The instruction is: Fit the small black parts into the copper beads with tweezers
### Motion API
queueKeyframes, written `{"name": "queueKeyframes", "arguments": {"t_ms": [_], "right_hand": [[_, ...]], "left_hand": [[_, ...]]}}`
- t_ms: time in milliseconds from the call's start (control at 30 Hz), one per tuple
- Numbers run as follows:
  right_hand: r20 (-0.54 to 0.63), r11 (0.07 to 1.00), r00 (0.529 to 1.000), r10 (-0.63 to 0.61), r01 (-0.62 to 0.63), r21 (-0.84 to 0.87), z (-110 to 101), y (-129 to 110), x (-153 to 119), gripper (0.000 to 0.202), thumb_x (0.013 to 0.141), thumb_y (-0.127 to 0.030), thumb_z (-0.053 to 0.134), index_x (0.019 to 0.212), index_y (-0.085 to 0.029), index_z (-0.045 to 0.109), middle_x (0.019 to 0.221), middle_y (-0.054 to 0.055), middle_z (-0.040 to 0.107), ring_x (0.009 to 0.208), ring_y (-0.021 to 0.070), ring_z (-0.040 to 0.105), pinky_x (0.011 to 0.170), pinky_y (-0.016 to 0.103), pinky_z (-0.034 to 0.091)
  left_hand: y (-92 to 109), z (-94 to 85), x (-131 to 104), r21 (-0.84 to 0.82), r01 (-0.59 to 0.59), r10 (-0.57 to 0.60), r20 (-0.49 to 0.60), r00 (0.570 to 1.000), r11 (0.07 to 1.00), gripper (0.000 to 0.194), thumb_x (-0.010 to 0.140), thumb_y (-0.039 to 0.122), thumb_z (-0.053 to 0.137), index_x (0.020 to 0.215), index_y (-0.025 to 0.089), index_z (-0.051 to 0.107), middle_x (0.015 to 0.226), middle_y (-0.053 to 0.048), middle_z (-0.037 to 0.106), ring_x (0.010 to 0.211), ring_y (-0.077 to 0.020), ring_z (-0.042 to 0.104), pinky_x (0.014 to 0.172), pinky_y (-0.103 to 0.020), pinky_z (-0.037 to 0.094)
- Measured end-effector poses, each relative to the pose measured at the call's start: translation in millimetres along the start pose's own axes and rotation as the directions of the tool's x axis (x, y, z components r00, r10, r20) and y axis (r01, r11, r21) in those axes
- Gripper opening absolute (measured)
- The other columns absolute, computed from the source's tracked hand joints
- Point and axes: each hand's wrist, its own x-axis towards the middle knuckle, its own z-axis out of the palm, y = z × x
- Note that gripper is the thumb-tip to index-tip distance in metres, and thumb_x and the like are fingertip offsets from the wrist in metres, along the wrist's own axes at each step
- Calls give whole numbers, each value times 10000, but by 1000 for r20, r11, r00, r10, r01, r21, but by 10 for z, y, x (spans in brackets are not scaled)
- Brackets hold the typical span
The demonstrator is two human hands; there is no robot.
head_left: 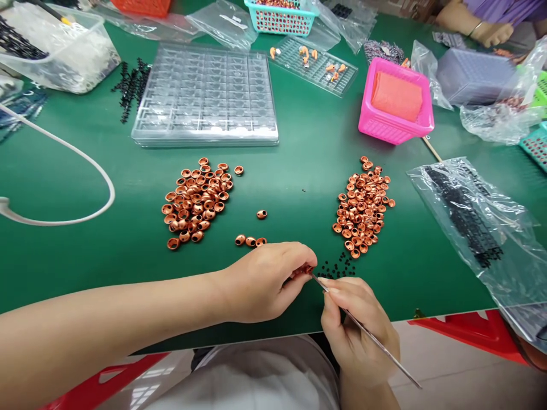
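Note:
My left hand [265, 282] is closed, with a small copper-coloured shell piece [304, 270] pinched between thumb and fingers. Most of that piece is hidden by the fingertips. In my right hand [363, 327] is a thin metal rod-like tool [380, 344], gripped like a pen, its tip meeting the piece. Tiny black dots [342, 266] lie scattered just beyond my right hand. A heap of copper-coloured shells [199, 196] is at the left, and a second heap of shells [363, 208] at the right. Several loose shells [250, 241] lie beside my left hand.
Stacked clear plastic trays [205, 136] lie on the green table [299, 165]. A pink basket [395, 134] with an orange block stands behind the right heap. At the right edge lies a plastic bag [465, 222] of black parts. Another person's hand [496, 34] rests far right.

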Motion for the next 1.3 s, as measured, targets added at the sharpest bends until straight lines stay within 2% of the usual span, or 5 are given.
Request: {"name": "queueKeyframes", "arguments": {"t_ms": [267, 567, 900, 1133, 1300], "right_hand": [[13, 1000, 1000, -3, 3, 5, 0, 0, 2, 475, 749, 92, 645, 1129, -192, 626, 1012, 67, 741, 879, 171, 693, 725, 370, 599], [-24, 1000, 1000, 12, -11, 27, 17, 1, 8, 460, 751, 95, 630, 1118, -181, 631, 1014, 73, 742, 865, 177, 702, 714, 369, 597], [32, 998, 998, -56, 57, -31, -39, -3, -19, 468, 740, 90, 649, 1136, -156, 624, 1031, 95, 740, 885, 189, 707, 718, 375, 615], [25, 1000, 1000, -2, 2, -6, -13, -6, 24, 455, 752, 95, 637, 1117, -176, 623, 999, 67, 738, 870, 167, 695, 741, 364, 597], [-161, 983, 983, 91, -63, 170, 16, 29, -15, 413, 760, 107, 609, 1072, -162, 634, 970, 69, 731, 866, 196, 693, 710, 388, 569]], "left_hand": [[19, -21, 37, 30, -66, 65, 27, 998, 997, 238, 922, 81, 460, 1099, 107, 618, 852, -61, 646, 748, -149, 591, 653, -241, 461], [-6, -9, 1, 54, -13, 14, -18, 1000, 998, 137, 931, 95, 524, 1027, 106, 622, 868, -58, 682, 722, -141, 630, 673, -238, 500], [-55, 10, -16, 7, -70, 70, -35, 997, 998, 125, 944, 97, 471, 980, 131, 586, 820, -56, 667, 682, -130, 602, 638, -229, 491], [-47, -12, 24, -51, 34, -35, -32, 999, 998, 90, 921, 131, 552, 957, 161, 629, 808, -23, 699, 696, -122, 642, 678, -221, 496], [-16, -53, 76, -281, 189, -188, 28, 982, 941, 92, 874, 158, 636, 955, 159, 680, 800, -4, 709, 678, -102, 643, 641, -186, 499]]}}
